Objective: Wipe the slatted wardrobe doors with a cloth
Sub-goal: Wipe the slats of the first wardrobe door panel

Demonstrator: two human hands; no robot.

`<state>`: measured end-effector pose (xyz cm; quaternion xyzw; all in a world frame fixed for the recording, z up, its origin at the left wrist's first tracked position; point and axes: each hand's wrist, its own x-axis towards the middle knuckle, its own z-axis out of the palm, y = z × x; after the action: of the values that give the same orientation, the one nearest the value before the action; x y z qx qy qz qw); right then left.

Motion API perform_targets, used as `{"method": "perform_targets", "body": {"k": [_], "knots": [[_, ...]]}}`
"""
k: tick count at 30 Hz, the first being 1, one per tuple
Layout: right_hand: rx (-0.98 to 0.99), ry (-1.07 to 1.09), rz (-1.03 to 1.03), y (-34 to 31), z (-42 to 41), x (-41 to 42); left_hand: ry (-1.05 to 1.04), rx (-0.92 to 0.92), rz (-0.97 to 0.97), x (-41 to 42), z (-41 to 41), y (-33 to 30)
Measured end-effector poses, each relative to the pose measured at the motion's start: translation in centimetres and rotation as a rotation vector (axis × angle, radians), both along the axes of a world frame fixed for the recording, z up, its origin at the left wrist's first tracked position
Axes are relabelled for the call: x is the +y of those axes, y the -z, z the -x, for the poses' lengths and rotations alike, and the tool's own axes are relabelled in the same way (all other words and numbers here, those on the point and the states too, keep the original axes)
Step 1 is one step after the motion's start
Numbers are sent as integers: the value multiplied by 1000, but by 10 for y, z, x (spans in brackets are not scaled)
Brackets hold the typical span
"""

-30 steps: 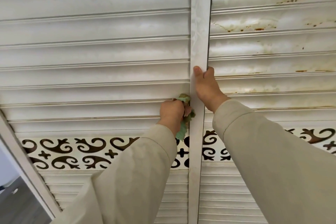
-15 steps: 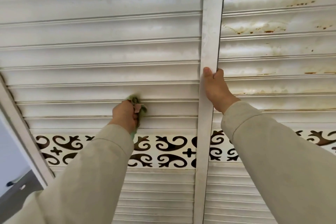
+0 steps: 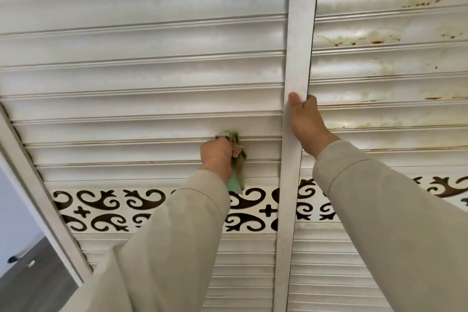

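The left hand [image 3: 216,153] squeezes a bunched green cloth [image 3: 236,159] against a white slat of the left wardrobe door [image 3: 141,78], a little left of the middle post [image 3: 298,63]. One end of the cloth hangs below the fist. The right hand [image 3: 305,124] grips the post, thumb in front, fingers curled behind.

Past the left edge of the white frame, a pale bluish-white wall [image 3: 15,210] shows in soft, even daylight. Below it, in the lower left corner, stands a grey wood-grain surface [image 3: 38,284] with a small dark-tipped fitting [image 3: 12,259] near its upper edge; what it is cannot be told.
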<state>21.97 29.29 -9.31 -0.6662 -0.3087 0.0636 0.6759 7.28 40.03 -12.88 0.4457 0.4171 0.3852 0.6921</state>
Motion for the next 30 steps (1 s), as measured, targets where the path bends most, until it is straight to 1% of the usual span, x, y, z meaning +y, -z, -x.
{"method": "perform_targets", "body": {"k": [3, 5, 6, 8, 9, 10, 11, 13, 14, 16, 18, 20, 25, 27, 30], "knots": [[30, 32, -5, -1, 2, 0, -94, 18, -17, 29, 19, 7], [51, 139, -16, 0, 6, 5, -150, 13, -15, 54, 38, 11], [52, 260, 7, 0, 10, 9, -172, 22, -14, 63, 47, 10], [44, 571, 114, -1, 26, 18, -186, 45, -23, 81, 63, 11], [17, 688, 141, -3, 37, 22, -161, 48, -32, 87, 67, 12], [-28, 748, 128, -4, 51, 29, -120, 38, -40, 90, 73, 12], [-83, 759, 82, -5, 63, 37, -89, 33, -57, 95, 77, 14], [-212, 674, -28, -6, 86, 57, -68, 24, -39, 106, 89, 16], [-280, 600, -78, -5, 95, 65, -84, 27, -21, 110, 97, 15], [-419, 454, -126, -5, 117, 85, -181, 53, 12, 131, 119, 16], [-553, 389, -139, -5, 138, 104, -229, 58, 12, 156, 141, 17], [-652, 367, -144, -5, 159, 131, -257, 44, 18, 183, 167, 18], [-822, 401, -143, -11, 208, 186, -238, 70, 42, 226, 212, 11], [-879, 372, -131, -14, 229, 207, -204, 51, 22, 242, 232, 11], [-975, 354, -51, -17, 247, 232, -227, 14, 37, 265, 258, 11]]}}
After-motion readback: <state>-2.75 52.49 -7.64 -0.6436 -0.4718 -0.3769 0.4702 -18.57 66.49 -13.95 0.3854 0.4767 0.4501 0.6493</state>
